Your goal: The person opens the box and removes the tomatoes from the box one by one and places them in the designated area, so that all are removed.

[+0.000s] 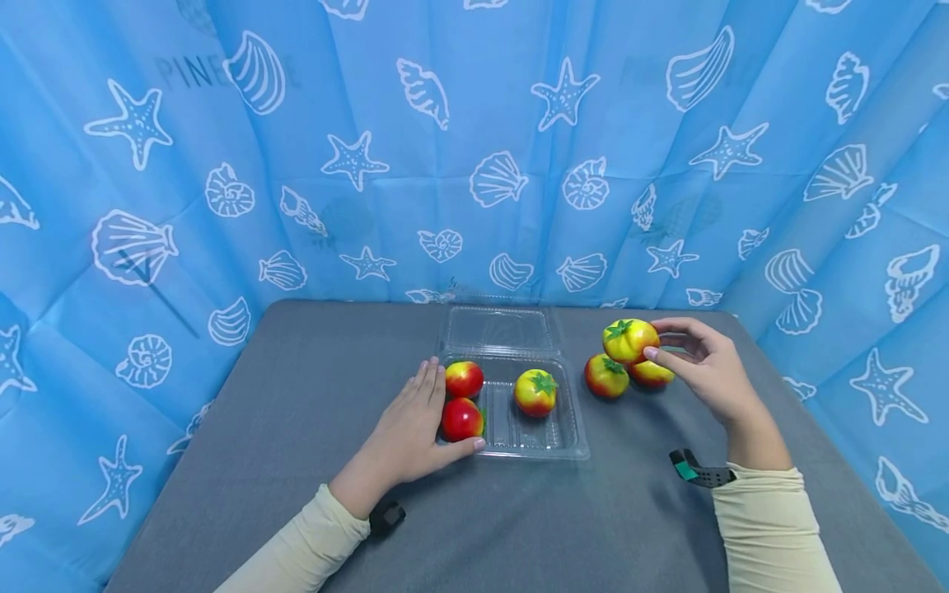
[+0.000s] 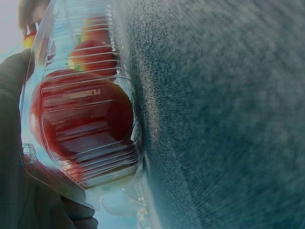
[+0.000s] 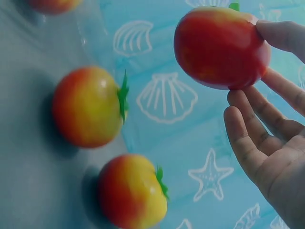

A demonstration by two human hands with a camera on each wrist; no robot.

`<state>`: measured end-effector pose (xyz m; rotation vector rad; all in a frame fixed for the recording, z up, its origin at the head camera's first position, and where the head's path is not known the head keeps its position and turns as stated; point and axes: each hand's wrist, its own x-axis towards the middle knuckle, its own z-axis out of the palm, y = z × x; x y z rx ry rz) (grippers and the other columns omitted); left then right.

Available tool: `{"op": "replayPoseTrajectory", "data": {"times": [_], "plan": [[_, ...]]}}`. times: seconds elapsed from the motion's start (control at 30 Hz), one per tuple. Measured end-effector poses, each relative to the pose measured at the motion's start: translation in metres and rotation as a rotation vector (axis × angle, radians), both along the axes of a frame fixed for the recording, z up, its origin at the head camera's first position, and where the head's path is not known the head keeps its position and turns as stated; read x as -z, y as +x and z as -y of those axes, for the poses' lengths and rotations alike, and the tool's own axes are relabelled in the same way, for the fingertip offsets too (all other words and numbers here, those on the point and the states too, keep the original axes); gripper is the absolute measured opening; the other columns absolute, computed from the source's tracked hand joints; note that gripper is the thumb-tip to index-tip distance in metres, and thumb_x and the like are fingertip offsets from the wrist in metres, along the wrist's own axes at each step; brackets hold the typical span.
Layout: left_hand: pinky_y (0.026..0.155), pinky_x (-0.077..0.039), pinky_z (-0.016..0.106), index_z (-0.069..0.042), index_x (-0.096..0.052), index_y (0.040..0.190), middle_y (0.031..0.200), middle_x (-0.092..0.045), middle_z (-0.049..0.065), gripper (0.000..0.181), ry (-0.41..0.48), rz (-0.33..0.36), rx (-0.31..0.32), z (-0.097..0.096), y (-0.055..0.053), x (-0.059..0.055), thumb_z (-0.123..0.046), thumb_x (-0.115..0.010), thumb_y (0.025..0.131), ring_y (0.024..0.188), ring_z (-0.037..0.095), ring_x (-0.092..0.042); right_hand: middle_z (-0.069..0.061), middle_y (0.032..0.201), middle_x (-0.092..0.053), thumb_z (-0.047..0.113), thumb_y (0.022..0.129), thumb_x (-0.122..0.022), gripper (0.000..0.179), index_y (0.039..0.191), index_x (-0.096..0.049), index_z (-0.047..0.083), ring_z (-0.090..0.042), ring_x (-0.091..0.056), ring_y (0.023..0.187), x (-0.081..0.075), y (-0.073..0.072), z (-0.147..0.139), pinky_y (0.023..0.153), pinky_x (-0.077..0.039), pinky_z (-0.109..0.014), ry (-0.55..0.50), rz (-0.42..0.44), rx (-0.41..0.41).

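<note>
My right hand (image 1: 710, 371) pinches a yellow-and-red toy tomato (image 1: 628, 339) between thumb and fingertips. In the right wrist view this held tomato (image 3: 221, 47) shows its red side, raised above the table. Below it sit a second tomato (image 1: 606, 377) and a third tomato (image 1: 652, 375), partly covered by the held one in the head view. With fingers straight, my left hand (image 1: 404, 432) rests along the left side of a clear plastic clamshell box (image 1: 574, 449), thumb at its front rim. Inside are two redder tomatoes (image 1: 463, 420) on the left and a yellow one (image 1: 535, 393) on the right.
The box's lid (image 1: 500, 329) lies folded back behind it, toward the far table edge. A grey cloth covers the table (image 1: 296, 428). A blue curtain (image 1: 460, 107) with white shell prints encloses the back and sides.
</note>
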<state>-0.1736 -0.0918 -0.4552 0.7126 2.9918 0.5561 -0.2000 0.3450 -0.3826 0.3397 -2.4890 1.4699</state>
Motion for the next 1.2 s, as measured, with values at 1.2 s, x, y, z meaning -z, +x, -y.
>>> {"op": "replayPoseTrajectory", "data": {"times": [1.2], "plan": [[0.13,-0.03,0.052,-0.008,-0.014,0.171,0.18,-0.011,0.011,0.12,0.003,0.01,-0.006,-0.001,0.0,0.0,-0.086,-0.053,0.089,0.167,0.034,-0.011,0.016,0.12,-0.062,0.016,0.097,-0.079,0.037,0.132,-0.066,0.015,0.008,-0.066,0.1,0.031,-0.008,-0.068,0.078,-0.054,-0.004,-0.371,0.131,0.272]]}}
